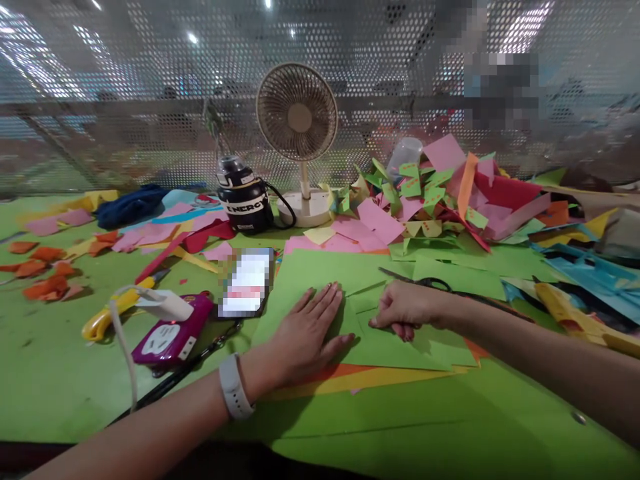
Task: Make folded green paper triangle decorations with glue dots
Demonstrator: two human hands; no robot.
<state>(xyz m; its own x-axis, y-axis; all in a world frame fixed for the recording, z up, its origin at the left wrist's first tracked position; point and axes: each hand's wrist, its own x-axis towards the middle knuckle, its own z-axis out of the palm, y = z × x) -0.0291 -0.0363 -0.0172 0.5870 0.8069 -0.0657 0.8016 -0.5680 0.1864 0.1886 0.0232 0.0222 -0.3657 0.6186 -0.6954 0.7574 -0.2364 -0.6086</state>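
Left hand: spreading slightly, pressing flat on green paper. Right hand: curling above the same paper, thumb and forefinger closing together; whatever they may be pinching is hiding. Scissors: lying just beyond, partly hiding behind the right hand. Phone: resting left of the paper, screen blurring. Fan: standing beyond.

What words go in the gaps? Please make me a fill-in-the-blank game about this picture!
The left hand rests flat on green ____.
Beside the dark bottle stands a round electric ____.
The big word on the bottle is ____.
The pale wristband is on the ____ wrist.

Missing words: paper; fan; ENERGY; left.
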